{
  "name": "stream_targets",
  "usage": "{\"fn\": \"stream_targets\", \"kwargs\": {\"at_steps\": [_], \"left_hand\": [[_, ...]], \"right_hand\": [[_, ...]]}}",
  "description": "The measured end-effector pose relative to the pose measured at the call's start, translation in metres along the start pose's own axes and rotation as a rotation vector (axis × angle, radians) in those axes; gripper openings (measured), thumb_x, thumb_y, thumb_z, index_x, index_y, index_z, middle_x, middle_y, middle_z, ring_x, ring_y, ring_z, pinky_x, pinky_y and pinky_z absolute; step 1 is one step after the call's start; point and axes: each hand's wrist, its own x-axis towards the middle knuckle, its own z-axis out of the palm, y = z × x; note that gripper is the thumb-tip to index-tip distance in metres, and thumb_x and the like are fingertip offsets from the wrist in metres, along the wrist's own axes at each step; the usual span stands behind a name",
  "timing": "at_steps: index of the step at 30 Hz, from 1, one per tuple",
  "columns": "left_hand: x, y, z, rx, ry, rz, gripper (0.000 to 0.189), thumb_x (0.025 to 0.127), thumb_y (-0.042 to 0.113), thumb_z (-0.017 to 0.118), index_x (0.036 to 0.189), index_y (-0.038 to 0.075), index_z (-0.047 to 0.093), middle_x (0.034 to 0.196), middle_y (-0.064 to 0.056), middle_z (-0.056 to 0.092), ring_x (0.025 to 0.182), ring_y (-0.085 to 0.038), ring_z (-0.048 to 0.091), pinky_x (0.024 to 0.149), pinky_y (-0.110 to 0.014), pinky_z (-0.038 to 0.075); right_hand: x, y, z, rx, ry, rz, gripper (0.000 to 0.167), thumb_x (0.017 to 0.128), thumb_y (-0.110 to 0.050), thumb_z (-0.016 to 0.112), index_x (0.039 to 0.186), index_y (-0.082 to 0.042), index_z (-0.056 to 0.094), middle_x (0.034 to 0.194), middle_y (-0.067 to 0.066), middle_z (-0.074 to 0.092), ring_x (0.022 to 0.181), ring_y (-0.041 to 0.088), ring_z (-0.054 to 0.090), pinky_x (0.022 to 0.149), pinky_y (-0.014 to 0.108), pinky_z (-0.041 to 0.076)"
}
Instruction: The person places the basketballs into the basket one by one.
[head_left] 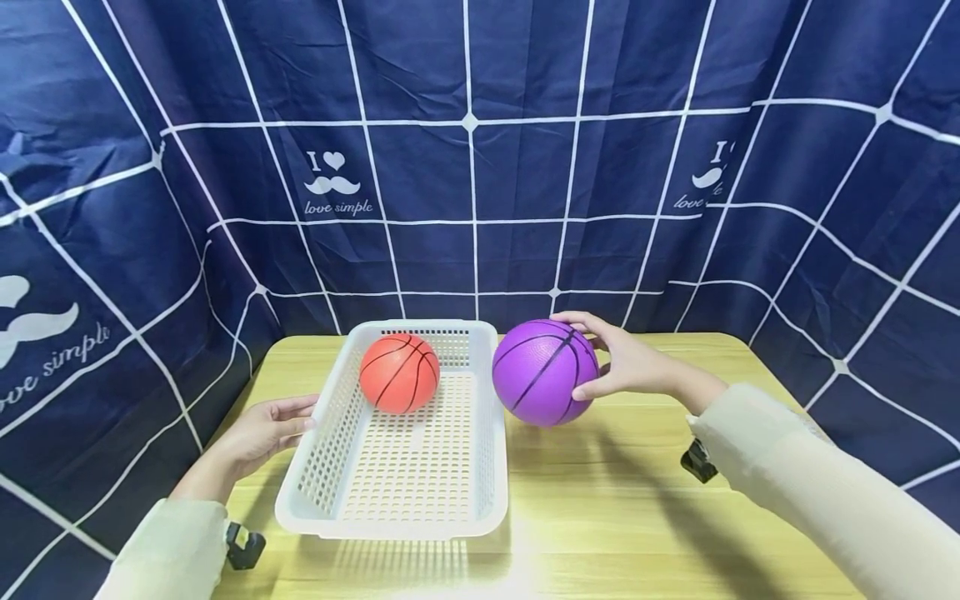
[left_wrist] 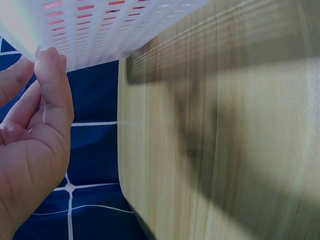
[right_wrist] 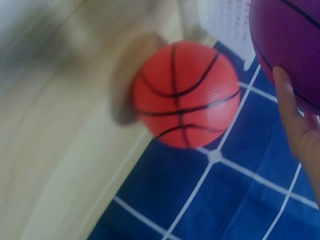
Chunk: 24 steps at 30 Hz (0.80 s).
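Note:
A white perforated plastic basket point(head_left: 491, 467) stands on the left half of the wooden table, with a small red basketball point(head_left: 399, 374) inside at its far end. At the basket's left rim, my left hand point(head_left: 258, 433) pinches the edge between thumb and fingers; the left wrist view shows the fingertips right at the rim. Just right of the basket is a larger purple basketball point(head_left: 543, 372). My right hand point(head_left: 626, 362) grips it from the right, fingers over the top and thumb lower down. The right wrist view catches part of the purple ball and fingers.
In the right wrist view, a red basketball point(right_wrist: 187, 95) rests on the table near its edge, outside the basket. Dark blue cloth point(head_left: 525, 167) with white lines encloses the back and sides. The wooden tabletop point(head_left: 637, 517) extends to the right.

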Motion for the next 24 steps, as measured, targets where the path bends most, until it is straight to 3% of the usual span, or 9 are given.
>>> {"fn": "stream_targets", "kwargs": {"at_steps": [7,13,20,24], "left_hand": [[0.0,-0.001,0.0,0.014,-0.001,0.001,0.059,0.094,0.002,0.057,0.139,-0.02,0.025,0.136,-0.032,0.043,0.102,-0.005,0.059,0.086,-0.027,0.051],[0.001,-0.001,0.0,0.016,0.003,0.001,0.059,0.094,0.002,0.056,0.139,-0.02,0.025,0.136,-0.033,0.042,0.102,-0.005,0.059,0.086,-0.027,0.051],[0.001,-0.002,-0.001,0.007,0.004,0.002,0.059,0.094,0.002,0.056,0.139,-0.02,0.025,0.135,-0.031,0.044,0.103,-0.007,0.059,0.087,-0.027,0.051],[0.001,-0.003,-0.001,0.005,0.0,0.006,0.059,0.094,0.002,0.056,0.139,-0.02,0.025,0.135,-0.032,0.044,0.103,-0.007,0.059,0.087,-0.027,0.051]], "right_hand": [[0.028,-0.018,0.015,-0.032,-0.026,-0.034,0.094,0.065,-0.016,0.088,0.144,-0.024,0.037,0.127,0.014,0.048,0.113,0.031,0.049,0.087,0.044,0.05],[0.05,-0.027,0.033,-0.009,-0.082,-0.055,0.093,0.065,-0.017,0.088,0.143,-0.025,0.037,0.128,0.01,0.047,0.114,0.029,0.049,0.088,0.044,0.05],[0.071,-0.035,0.057,-0.058,-0.15,-0.077,0.094,0.067,-0.025,0.087,0.144,-0.025,0.034,0.134,0.0,0.045,0.118,0.027,0.044,0.084,0.037,0.052],[0.079,-0.039,0.072,-0.018,-0.194,-0.086,0.095,0.067,-0.023,0.087,0.145,-0.027,0.033,0.135,-0.003,0.043,0.119,0.025,0.042,0.085,0.037,0.052]]}}
